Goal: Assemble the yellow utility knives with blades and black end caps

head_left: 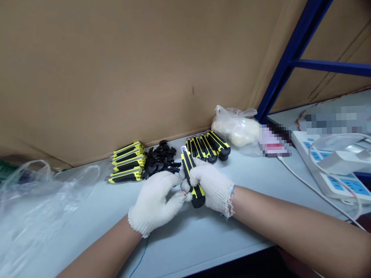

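Note:
My right hand (210, 186), in a white knit glove, grips a black-and-yellow utility knife (198, 192) slanted above the table, its metal tip up and its black end toward me. From the left, my gloved left hand (157, 201) is curled with thumb and fingertips pressed at the knife's side; whether a small part sits between them is hidden. Beyond my left hand lies a pile of small black plastic parts (161, 156). A stack of yellow-and-black knives (128, 162) is left of the pile. More knives with black ends (208, 146) lie in a row behind my right hand.
On the grey table (183, 244), a clear plastic bag with pale contents (236, 127) leans by the cardboard wall (140, 67). Rightward are a phone (273, 142) on a white cable and a power strip (332, 170). Crumpled clear plastic (48, 208) covers the left side.

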A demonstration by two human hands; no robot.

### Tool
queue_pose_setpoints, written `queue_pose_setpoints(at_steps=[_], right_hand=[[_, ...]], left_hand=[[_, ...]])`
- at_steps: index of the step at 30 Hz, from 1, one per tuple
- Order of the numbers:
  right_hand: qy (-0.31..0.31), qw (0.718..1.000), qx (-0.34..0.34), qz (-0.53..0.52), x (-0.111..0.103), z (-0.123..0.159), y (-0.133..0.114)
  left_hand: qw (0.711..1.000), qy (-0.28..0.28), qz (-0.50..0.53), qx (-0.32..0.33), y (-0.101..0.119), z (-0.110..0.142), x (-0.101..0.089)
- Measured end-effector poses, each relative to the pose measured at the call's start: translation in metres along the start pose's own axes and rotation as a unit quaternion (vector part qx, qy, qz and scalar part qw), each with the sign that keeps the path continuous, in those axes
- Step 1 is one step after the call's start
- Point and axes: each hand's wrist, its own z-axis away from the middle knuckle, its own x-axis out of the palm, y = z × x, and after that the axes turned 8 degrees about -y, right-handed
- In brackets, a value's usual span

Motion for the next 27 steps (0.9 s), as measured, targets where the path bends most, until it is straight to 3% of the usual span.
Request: queue_pose_setpoints(at_steps=[6,12,17,21,24,27], right_hand=[[-0.002,0.999,-0.019,-0.048,-0.002,-0.005,0.003],[-0.11,0.993,-0.006,0.038,-0.006,0.002,-0.005],[-0.127,0.99,-0.021,0.054,-0.006,0.009,-0.001],[-0.133,0.989,-0.002,0.058,-0.002,0.013,0.004],[-0.154,0.984,0.024,0.084,0.001,0.015,0.01],[-0.142,0.983,0.052,0.103,0.004,0.016,0.016]], left_hand=[[0.999,0.025,0.019,-0.044,-0.004,0.001,0.0],[0.987,0.077,0.084,-0.109,-0.011,0.007,-0.001],[0.988,0.049,0.093,-0.113,-0.011,0.005,-0.001],[0.979,0.047,0.127,-0.154,-0.009,0.005,0.0],[0.956,0.032,0.217,-0.193,-0.005,0.006,0.003],[0.899,0.004,0.366,-0.24,0.0,0.006,0.007]])
